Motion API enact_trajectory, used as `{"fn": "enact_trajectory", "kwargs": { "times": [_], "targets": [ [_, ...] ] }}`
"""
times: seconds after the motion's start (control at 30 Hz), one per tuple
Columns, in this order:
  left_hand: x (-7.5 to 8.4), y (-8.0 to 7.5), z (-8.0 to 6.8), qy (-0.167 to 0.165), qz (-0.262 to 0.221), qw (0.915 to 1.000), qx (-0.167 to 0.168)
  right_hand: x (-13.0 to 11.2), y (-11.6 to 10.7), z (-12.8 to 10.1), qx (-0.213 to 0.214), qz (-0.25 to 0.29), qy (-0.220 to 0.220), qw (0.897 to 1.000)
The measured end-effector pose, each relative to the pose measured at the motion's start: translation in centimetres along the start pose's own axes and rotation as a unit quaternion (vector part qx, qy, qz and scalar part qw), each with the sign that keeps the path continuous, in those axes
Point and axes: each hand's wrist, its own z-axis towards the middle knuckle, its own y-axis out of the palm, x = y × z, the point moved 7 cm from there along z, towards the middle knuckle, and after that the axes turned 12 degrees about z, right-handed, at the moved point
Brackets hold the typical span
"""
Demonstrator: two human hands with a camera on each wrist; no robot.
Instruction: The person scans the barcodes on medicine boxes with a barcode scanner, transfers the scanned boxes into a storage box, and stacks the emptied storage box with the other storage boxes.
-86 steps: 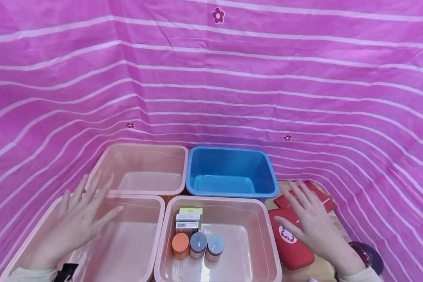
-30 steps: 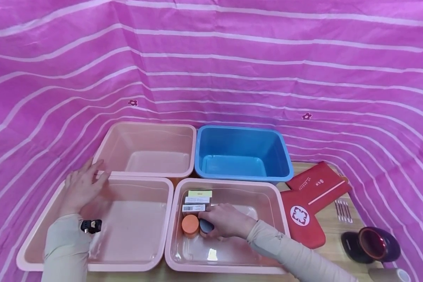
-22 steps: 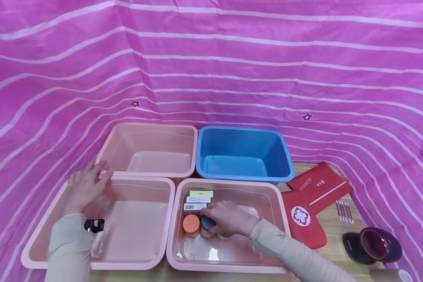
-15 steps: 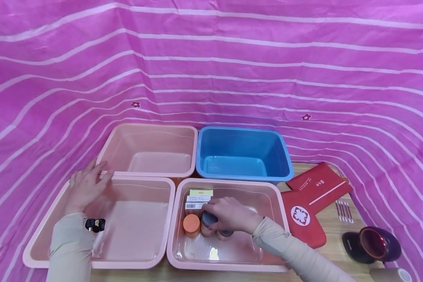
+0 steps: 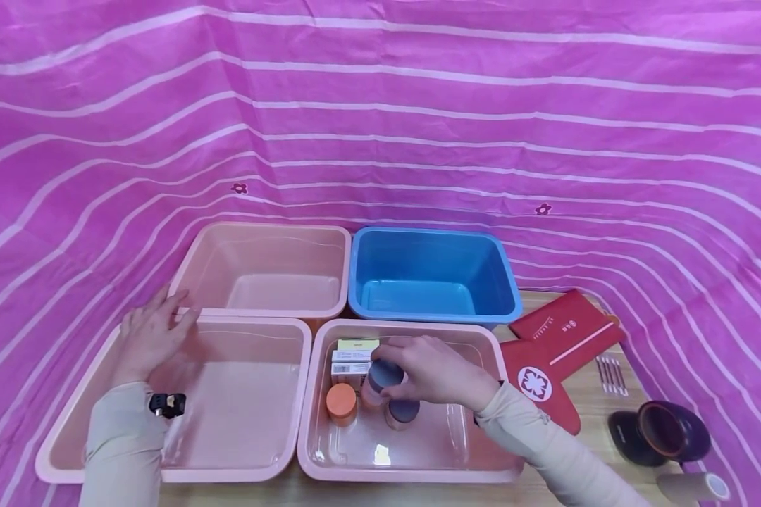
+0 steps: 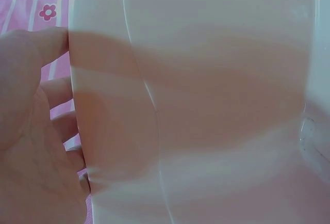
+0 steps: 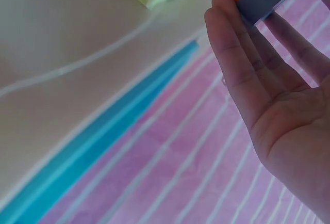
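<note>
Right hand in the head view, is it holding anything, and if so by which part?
Yes: the right hand holds a jar by its lidded end, around the grey lid.

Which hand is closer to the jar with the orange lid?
Right. The right hand holds a gray-lidded jar just right of the orange-lidded jar; the left hand is well left, at the front-left pink bin's rim.

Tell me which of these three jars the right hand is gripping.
The grey-lidded jar nearest the white boxes: the right hand grips it. The orange-lidded jar and the other grey-lidded jar stand ungripped.
</note>
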Motion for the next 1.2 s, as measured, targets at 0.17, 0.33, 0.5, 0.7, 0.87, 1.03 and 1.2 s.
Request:
{"fn": "enact_trajectory", "kwargs": {
  "times": [0.17, 0.33, 0.5, 0.7, 0.87, 1.03, 1.2],
  "targets": [
    [0.2, -0.1, 0.1, 0.004, 0.006, 1.0, 0.004, -0.5, -2.3, -1.2, 0.017, 0.02, -0.002, 1.0],
    [0.0, -0.1, 0.2, 0.002, 0.007, 1.0, 0.004, -0.3, -4.4, -2.6, 0.039, 0.027, 0.008, 0.999],
    [0.0, 0.0, 0.3, 0.002, 0.008, 1.0, 0.003, 0.6, -6.2, -4.7, 0.06, 0.037, 0.024, 0.997],
    [0.0, -0.1, 0.2, 0.005, 0.003, 0.9999, 0.008, 1.8, -8.0, -7.7, 0.088, 0.058, 0.047, 0.993],
    [0.2, -0.2, 0.0, 0.008, -0.001, 1.0, -0.001, 3.0, -9.1, -10.3, 0.114, 0.064, 0.085, 0.988],
    [0.0, -0.1, -0.2, 0.004, -0.002, 1.0, 0.0, 4.1, -10.3, -12.8, 0.144, 0.066, 0.103, 0.982],
    [-0.1, 0.1, -0.2, -0.002, -0.001, 1.0, -0.005, 5.3, -11.4, -15.4, 0.18, 0.055, 0.111, 0.976]
  ]
}}
